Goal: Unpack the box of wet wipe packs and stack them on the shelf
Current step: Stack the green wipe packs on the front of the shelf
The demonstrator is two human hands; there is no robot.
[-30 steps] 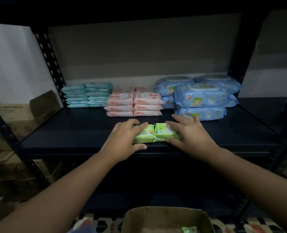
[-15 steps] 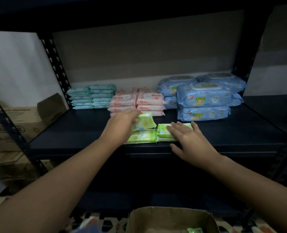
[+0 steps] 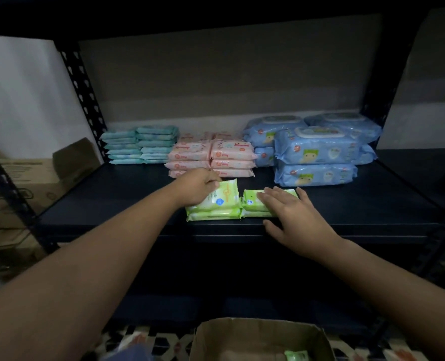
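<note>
Head view. At centre, on the front edge of the dark shelf [image 3: 346, 212]: two short piles of green wet wipe packs, side by side and touching. Left hand [image 3: 198, 187] at 11 o'clock of the left pile, fingers curled round the far edge of the top green pack [image 3: 220, 198], tilting that edge up off the green pack beneath [image 3: 213, 214]. Right hand [image 3: 294, 217] laid flat on the right green pile [image 3: 252, 201], fingers straight and slightly spread, thumb down over the shelf's front lip. Toward 12 o'clock: pink packs [image 3: 231, 157]; at 10 o'clock: teal packs [image 3: 140, 144]; at 1 o'clock: large blue packs [image 3: 317, 149]. At 6 o'clock, bottom edge: open cardboard box [image 3: 242, 337] with one green pack inside [image 3: 295, 356]. At 9 o'clock, beyond the rack post: another cardboard carton [image 3: 20, 183].
</note>
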